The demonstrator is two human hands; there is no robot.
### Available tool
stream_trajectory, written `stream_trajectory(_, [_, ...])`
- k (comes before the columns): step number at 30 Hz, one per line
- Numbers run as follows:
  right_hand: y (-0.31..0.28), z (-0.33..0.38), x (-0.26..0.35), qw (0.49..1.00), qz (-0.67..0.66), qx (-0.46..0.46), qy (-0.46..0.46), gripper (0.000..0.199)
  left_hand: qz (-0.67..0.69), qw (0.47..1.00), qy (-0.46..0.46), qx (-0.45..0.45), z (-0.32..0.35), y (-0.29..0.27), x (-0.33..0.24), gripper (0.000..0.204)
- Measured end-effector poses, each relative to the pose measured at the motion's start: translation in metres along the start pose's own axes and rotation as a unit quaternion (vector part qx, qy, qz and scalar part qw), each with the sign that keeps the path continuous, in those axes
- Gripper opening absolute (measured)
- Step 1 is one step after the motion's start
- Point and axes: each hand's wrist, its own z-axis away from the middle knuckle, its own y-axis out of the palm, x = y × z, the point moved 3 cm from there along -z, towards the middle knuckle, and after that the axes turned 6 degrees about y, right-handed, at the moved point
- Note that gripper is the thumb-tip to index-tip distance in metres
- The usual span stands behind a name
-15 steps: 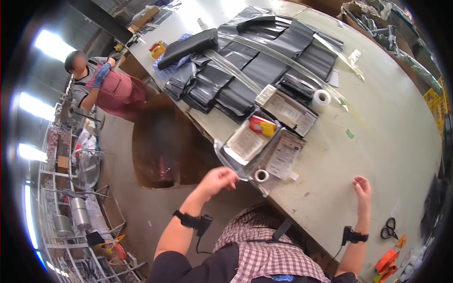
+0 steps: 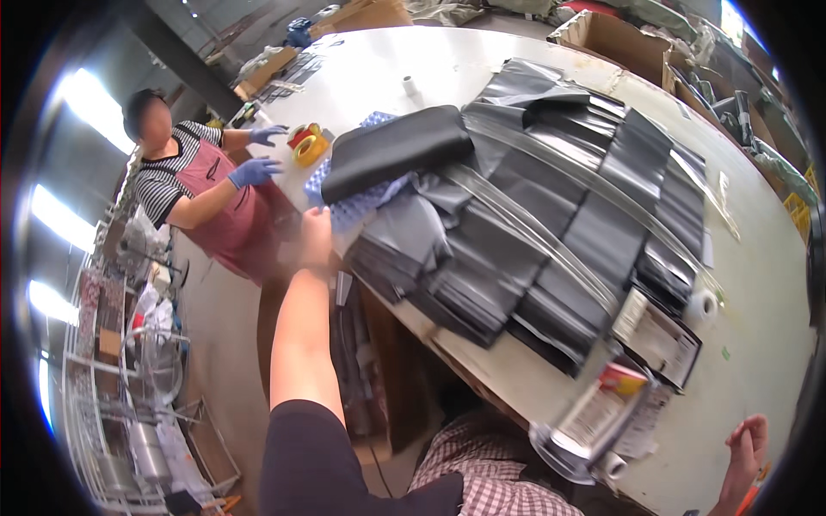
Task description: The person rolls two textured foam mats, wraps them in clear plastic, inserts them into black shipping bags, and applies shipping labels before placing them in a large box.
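Note:
My left arm stretches far forward, and my left hand [image 2: 315,234], blurred by motion, is at the near left edge of a blue textured sheet [image 2: 357,205]. I cannot make out whether its fingers grip the sheet. A folded black bag [image 2: 391,146] lies on that sheet. To the right of it spreads a stack of dark grey plastic bags [image 2: 525,232]. My right hand [image 2: 745,447] rests on the pale table [image 2: 757,258] at the lower right, with loosely bent fingers and nothing in it.
A person in a striped shirt, red apron and blue gloves [image 2: 254,170] stands at the table's left end beside a yellow tape roll [image 2: 310,150]. Near me lie clear packets [image 2: 602,413] and a white tape roll [image 2: 704,304]. Cardboard boxes [image 2: 615,39] stand at the far edge, and wire racks [image 2: 129,404] are at the left.
My left arm has swung forward and left, from the clear packets at the near edge up to the blue sheet. My right hand has stayed on the table.

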Motion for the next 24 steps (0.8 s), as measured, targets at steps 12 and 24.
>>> stream_trajectory(12, [0.473, -0.087, 0.116, 0.812, -0.206, 0.431, 0.335, 0.028, -0.199, 0.815, 0.452, 0.302, -0.060, 0.079, -0.089, 0.048])
stream_trajectory(24, [0.650, -0.170, 0.014, 0.883, -0.265, 0.140, 0.361, 0.038, 0.245, 0.859, 0.224, 0.391, -0.132, 0.062, -0.099, 0.034])
